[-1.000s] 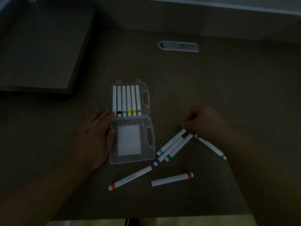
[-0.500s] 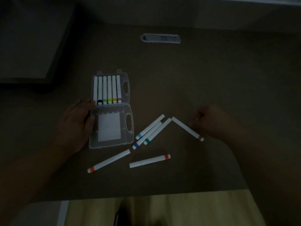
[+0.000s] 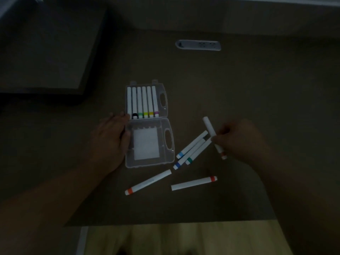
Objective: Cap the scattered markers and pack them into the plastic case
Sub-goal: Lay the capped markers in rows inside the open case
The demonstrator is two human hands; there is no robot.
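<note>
Dim light covers a dark desk (image 3: 239,89) (1 socket strip (image 3: 198,45) set in it); pale wood floor (image 3: 174,238) shows below.

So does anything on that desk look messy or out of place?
Yes: five markers lie loose at odd angles right of the open plastic case, where six sit in a neat row. The right hand holds another.

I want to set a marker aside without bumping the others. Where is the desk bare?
Bare desk lies between the case and the socket strip, and right of the case handle. It is crowded below the right hand, around the three-marker cluster and the two loose markers near the desk edge.
</note>
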